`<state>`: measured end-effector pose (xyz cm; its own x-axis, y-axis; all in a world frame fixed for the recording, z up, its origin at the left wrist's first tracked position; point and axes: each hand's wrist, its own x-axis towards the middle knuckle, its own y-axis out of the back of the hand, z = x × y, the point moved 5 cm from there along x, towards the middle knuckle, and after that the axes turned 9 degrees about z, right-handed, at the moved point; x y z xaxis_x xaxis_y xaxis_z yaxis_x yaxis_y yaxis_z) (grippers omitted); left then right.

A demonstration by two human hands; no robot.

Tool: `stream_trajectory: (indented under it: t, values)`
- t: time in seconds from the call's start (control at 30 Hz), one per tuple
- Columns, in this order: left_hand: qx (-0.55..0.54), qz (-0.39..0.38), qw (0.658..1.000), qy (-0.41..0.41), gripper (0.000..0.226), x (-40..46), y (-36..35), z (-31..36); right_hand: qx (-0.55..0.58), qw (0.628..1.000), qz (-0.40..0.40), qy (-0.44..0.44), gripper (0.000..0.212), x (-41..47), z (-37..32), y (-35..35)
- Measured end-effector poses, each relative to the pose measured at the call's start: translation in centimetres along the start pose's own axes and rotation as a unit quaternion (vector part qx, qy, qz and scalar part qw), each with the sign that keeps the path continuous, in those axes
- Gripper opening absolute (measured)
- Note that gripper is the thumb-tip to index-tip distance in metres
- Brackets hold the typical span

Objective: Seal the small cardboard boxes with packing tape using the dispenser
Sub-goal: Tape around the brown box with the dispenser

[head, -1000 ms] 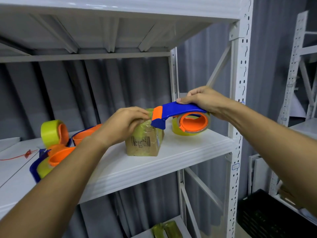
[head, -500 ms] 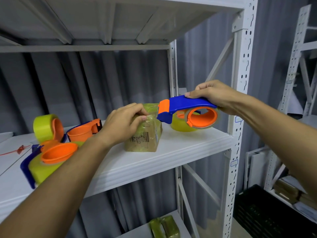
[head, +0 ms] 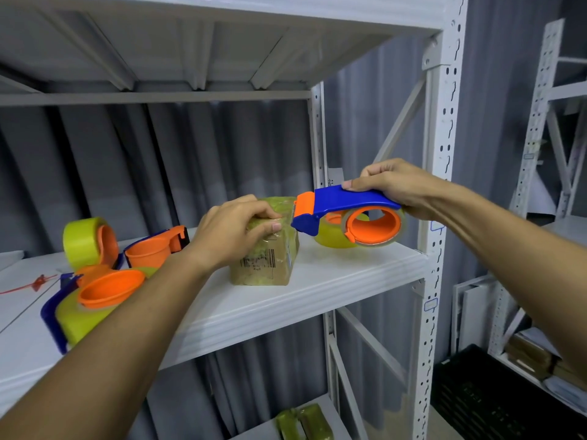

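A small cardboard box (head: 265, 265), wrapped in yellowish tape and bearing a barcode label, stands on the white shelf (head: 286, 309). My left hand (head: 232, 233) grips its top, thumb pressing tape on the near face. My right hand (head: 397, 188) grips the blue handle of a blue-and-orange tape dispenser (head: 346, 214) with a clear tape roll. The dispenser's cutter end hovers at the box's upper right edge, just above the shelf.
Other dispensers (head: 95, 300) and yellow tape rolls (head: 84, 242) lie on the shelf's left side; another roll (head: 333, 236) sits behind the held dispenser. A white upright post (head: 440, 217) stands at right. Taped boxes (head: 305, 423) lie on the lower shelf. A black crate (head: 502, 398) is on the floor.
The dispenser has pulled slightly right, away from the box top, and my left thumb has slid down onto the near face. The head view has shifted.
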<state>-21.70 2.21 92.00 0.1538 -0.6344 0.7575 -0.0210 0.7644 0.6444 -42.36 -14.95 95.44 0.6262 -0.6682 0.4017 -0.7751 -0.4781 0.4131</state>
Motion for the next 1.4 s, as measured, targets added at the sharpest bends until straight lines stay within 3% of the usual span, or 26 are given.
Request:
stream_trajectory:
  t: [0.4,0.63,0.97,1.17,1.4]
  values:
    - [-0.011,0.006,1.000,0.017,0.021,0.0,0.0,0.1,0.023,0.999,0.006,-0.035,0.034,-0.7,1.3,1.0]
    - [-0.009,-0.003,1.000,0.011,0.030,0.0,-0.2,0.2,-0.119,0.993,0.024,-0.003,0.039,-0.2,-2.1,0.9]
    - [-0.016,-0.018,1.000,0.016,0.020,0.0,-0.3,0.3,-0.328,0.942,0.052,0.040,0.035,1.1,-7.0,-3.6]
    - [-0.022,-0.029,0.999,0.029,0.019,0.2,-0.3,0.3,-0.370,0.925,0.062,0.064,0.036,1.3,-8.5,-4.4]
    - [-0.041,-0.026,0.998,0.050,0.019,0.1,-0.1,0.5,-0.353,0.933,0.070,0.023,0.034,0.8,-7.0,-3.6]
